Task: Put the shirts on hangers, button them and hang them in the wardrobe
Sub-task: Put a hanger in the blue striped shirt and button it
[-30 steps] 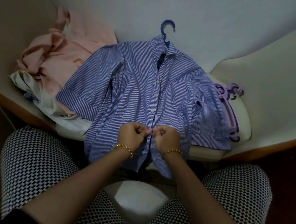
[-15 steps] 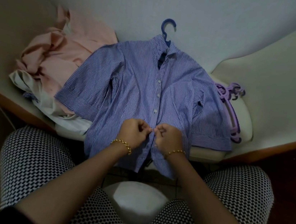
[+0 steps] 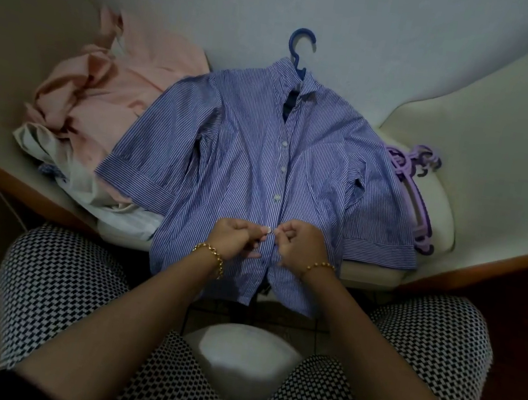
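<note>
At 6 o'clock of striped shirt (image 3: 227,161), left hand (image 3: 232,237) and right hand (image 3: 300,245) both pinch fabric at button (image 3: 270,231); I'd worry it slips the hole if tension drops.

We count one blue striped shirt (image 3: 237,162) on one blue hanger (image 3: 300,53), with three white buttons (image 3: 283,168) in a row down its front and a fourth button (image 3: 268,230) between the fingertips. We see two hands, a left hand (image 3: 234,238) and a right hand (image 3: 300,245), and two gold bracelets (image 3: 211,255), one on each wrist. Beside the shirt we count one pink garment (image 3: 119,87), at least one pale garment (image 3: 69,167), and a bunch of purple hangers (image 3: 419,193) too overlapped to number.
</note>
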